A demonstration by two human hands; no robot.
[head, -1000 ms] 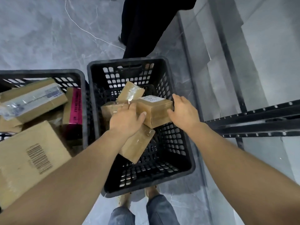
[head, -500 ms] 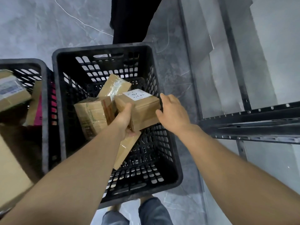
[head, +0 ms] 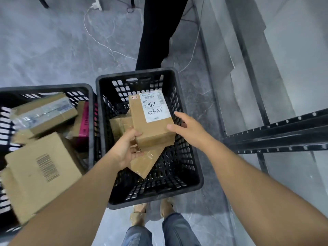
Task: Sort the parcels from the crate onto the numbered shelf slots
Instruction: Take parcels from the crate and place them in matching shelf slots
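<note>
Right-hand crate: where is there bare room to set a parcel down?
Its near and right mesh floor, between the taped parcel and the crate walls, is bare. The left crate is packed with boxes.

Two crates [head: 134, 72] [head: 44, 87], three parcels [head: 152, 132] [head: 119, 125] [head: 145, 164] in the right crate, two hands [head: 126, 150] [head: 190, 128].

At centre frame, the left hand [head: 126, 150] grips the lower left corner of a brown parcel [head: 154, 137] above the black crate [head: 124, 76]. The right hand [head: 189, 129] is at the parcel's right edge, fingers straight, thumb touching it. The parcel's white label [head: 156, 108] reads 0325. A second crate [head: 53, 87] holding boxes sits at left, and a black shelf [head: 276, 137] at right.
</note>
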